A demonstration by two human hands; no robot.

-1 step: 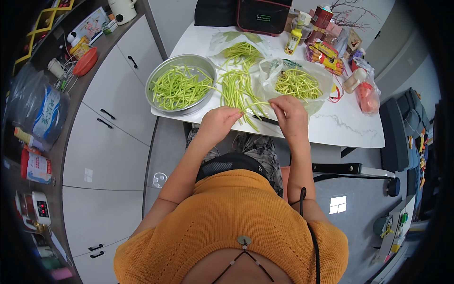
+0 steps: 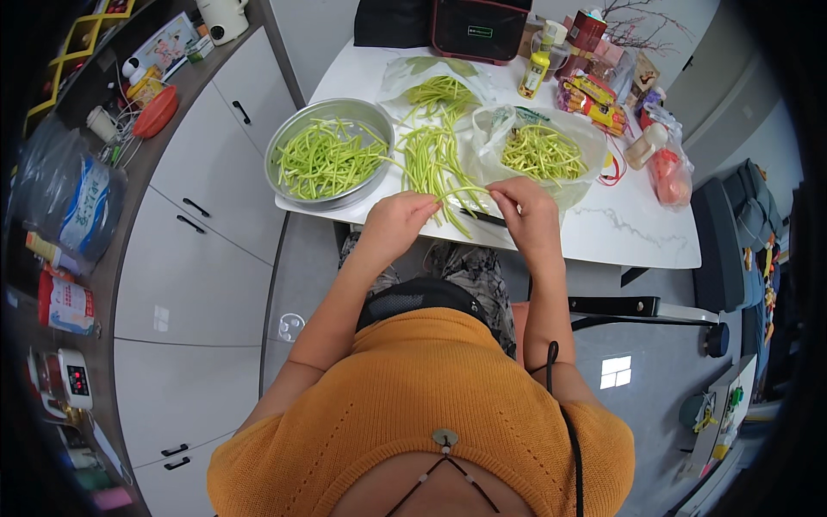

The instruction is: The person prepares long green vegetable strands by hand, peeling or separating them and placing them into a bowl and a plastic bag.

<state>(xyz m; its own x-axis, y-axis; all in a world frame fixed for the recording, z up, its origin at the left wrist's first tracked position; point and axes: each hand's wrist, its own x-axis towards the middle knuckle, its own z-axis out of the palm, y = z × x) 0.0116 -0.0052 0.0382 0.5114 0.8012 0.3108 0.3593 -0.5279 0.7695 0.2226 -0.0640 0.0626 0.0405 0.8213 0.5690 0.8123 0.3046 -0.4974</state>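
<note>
My left hand [image 2: 394, 221] and my right hand [image 2: 527, 207] are close together at the near edge of the white table [image 2: 642, 234]. Each pinches one end of a long green bean [image 2: 465, 191] stretched between them. Just beyond the hands lies a loose pile of long green beans [image 2: 433, 155]. A round metal bowl [image 2: 286, 188] holding several short bean pieces stands to the left of the pile. On the right, an open clear plastic bag [image 2: 575, 191] holds more bean pieces. Another plastic bag with beans [image 2: 439, 84] lies further back.
At the table's back stand a black-and-red bag [image 2: 478, 26], a yellow bottle [image 2: 535, 73], snack packets [image 2: 594, 90] and a bag of red items [image 2: 668, 172]. White cabinets [image 2: 202, 258] and a cluttered counter [image 2: 103, 172] run along the left. A dark chair [image 2: 724, 224] is at right.
</note>
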